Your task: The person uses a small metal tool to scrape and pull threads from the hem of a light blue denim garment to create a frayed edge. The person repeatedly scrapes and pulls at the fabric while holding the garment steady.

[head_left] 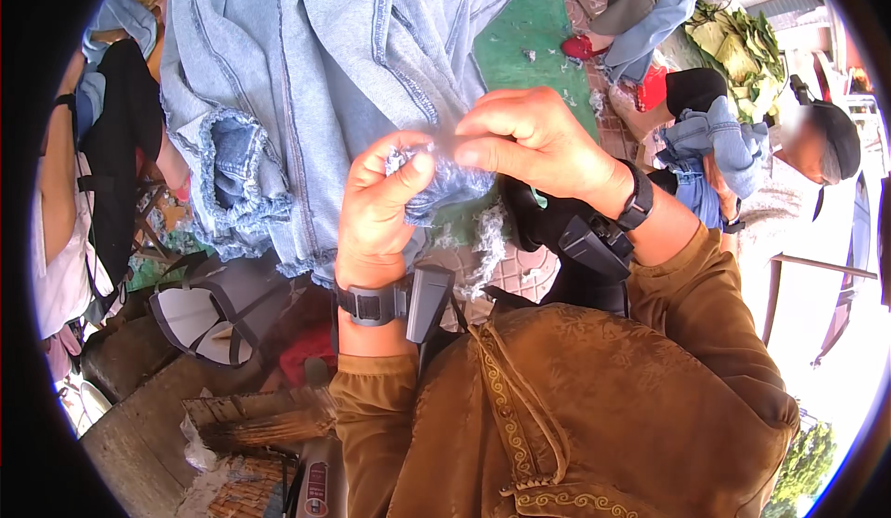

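Note:
Pale blue denim jeans (325,72) lie spread before me, with several frayed hems and dark seams showing. One leg end with a frayed hem (232,170) gapes open on the left. My left hand (380,198) pinches a frayed jeans hem (455,184) between thumb and fingers. Just right of it, my right hand (538,142) is closed with thumb and fingertips together at the frayed edge. What sits between those fingertips is blurred, perhaps loose threads.
Fluffy thread scraps (487,253) lie on the brick paving below my hands. Beyond is a green mat (538,45). A co-worker in a dark cap (835,142) handles denim at the right; another person sits at the left. A grey-white bag-like thing (209,309) stands at lower left.

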The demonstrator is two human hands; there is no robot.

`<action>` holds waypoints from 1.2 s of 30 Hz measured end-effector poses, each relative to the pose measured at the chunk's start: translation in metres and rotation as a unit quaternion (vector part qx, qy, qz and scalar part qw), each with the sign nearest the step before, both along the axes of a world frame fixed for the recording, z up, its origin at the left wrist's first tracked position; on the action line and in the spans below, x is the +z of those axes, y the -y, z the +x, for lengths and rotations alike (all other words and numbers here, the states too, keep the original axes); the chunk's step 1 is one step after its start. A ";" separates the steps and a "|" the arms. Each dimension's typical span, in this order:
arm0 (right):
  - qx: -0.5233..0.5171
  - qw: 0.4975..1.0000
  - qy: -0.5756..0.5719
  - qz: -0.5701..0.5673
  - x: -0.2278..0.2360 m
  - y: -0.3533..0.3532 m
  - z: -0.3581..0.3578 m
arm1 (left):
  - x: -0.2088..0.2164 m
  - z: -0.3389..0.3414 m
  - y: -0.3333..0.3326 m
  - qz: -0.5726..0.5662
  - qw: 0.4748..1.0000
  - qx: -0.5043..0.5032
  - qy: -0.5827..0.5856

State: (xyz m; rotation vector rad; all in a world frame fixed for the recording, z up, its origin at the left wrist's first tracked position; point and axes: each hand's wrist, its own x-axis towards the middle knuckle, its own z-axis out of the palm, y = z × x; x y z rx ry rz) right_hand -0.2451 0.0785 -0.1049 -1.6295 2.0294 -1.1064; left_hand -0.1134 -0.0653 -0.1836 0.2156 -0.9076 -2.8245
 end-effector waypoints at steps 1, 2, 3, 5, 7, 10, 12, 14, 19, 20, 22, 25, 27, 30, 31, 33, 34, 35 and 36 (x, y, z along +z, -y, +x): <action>-0.006 1.000 0.011 -0.012 -0.002 0.000 0.001 | 0.000 0.000 -0.001 0.004 1.000 0.007 -0.001; -0.012 0.999 0.023 -0.024 -0.004 0.000 0.003 | -0.001 0.000 -0.002 0.008 1.000 0.014 -0.001; -0.018 0.999 0.034 -0.036 -0.007 0.001 0.005 | 0.000 0.000 -0.003 0.013 1.000 0.021 -0.002; -0.074 0.973 0.219 -0.021 -0.015 0.000 0.014 | 0.001 -0.001 -0.004 0.037 0.999 0.017 -0.012; -0.105 0.940 0.325 -0.005 -0.018 -0.001 0.017 | 0.002 -0.001 -0.004 0.050 0.998 0.017 -0.016; -0.096 0.940 0.328 0.011 -0.017 -0.004 0.017 | 0.001 -0.001 -0.002 0.043 0.999 0.021 -0.014; -0.062 0.961 0.269 0.008 -0.012 -0.003 0.013 | -0.002 0.000 0.001 0.022 0.999 0.020 -0.015; -0.034 0.987 0.158 0.010 -0.009 -0.003 0.010 | -0.001 0.001 0.000 0.025 0.999 0.023 -0.011; 0.002 0.999 0.052 0.017 -0.001 0.000 0.004 | 0.001 0.001 0.000 0.025 0.999 0.026 0.004; 0.007 0.998 0.054 0.017 0.000 0.001 0.003 | 0.001 0.001 0.000 0.022 0.999 0.024 0.008; 0.013 0.999 0.046 0.011 0.001 0.002 0.003 | 0.000 0.000 0.000 0.017 1.000 0.022 0.013; 0.009 1.000 0.016 -0.004 -0.001 0.003 0.002 | 0.000 0.000 0.000 0.008 1.000 0.019 0.018; -0.001 1.000 -0.009 -0.010 -0.003 0.003 0.003 | 0.000 0.001 0.001 -0.005 0.999 0.019 0.025; -0.017 0.998 0.038 -0.040 -0.010 0.002 0.007 | 0.004 0.001 -0.002 -0.014 0.999 0.023 0.026; -0.044 0.990 0.128 -0.043 -0.014 0.002 0.011 | 0.005 0.001 -0.002 -0.012 1.000 0.017 0.017; -0.095 0.947 0.303 -0.046 -0.021 0.000 0.022 | 0.008 0.001 -0.002 -0.009 1.000 0.005 -0.002; -0.104 0.913 0.391 -0.047 -0.021 0.000 0.025 | 0.006 0.001 0.000 -0.016 1.000 0.002 -0.008; -0.113 0.871 0.476 -0.047 -0.019 -0.001 0.028 | 0.004 0.001 0.002 -0.022 1.000 0.000 -0.014; -0.121 0.821 0.556 -0.047 -0.017 -0.002 0.029 | 0.002 0.002 0.003 -0.029 0.999 -0.003 -0.020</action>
